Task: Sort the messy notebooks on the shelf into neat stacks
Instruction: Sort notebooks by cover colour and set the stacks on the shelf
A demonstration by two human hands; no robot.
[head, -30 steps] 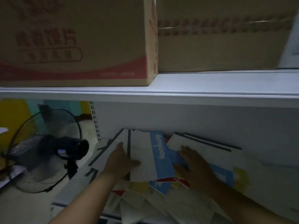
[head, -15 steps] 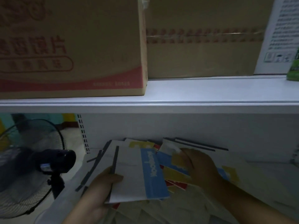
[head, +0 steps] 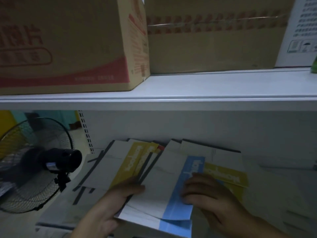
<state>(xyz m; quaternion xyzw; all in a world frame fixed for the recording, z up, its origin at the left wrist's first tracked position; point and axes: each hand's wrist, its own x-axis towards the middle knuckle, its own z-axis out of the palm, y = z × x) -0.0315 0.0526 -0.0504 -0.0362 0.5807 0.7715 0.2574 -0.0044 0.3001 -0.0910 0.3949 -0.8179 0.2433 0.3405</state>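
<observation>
Several thin notebooks lie in a loose heap on the lower white shelf (head: 56, 200). My left hand (head: 109, 205) grips the near left edge of a white notebook with a blue band (head: 159, 186), thumb on top, lifting it off the heap. My right hand (head: 209, 198) has curled fingers on the blue band's right edge and holds it there. A yellow-banded notebook (head: 226, 174) pokes out to the right under it. Two more yellow-banded notebooks (head: 130, 162) fan out to the left. More white notebooks (head: 223, 152) lie behind.
The upper shelf board (head: 188, 93) hangs low over the heap and carries a red-printed carton (head: 68, 43), a plain brown carton (head: 214, 40) and a white box (head: 300, 31). A black standing fan (head: 39, 164) is left of the shelf. The shelf's right part (head: 277, 186) holds pale flat sheets.
Both hands moved right and nearer with the blue-banded notebook, lifting it clear of the heap. Yellow-banded notebooks under it came into sight. The view shifted left.
</observation>
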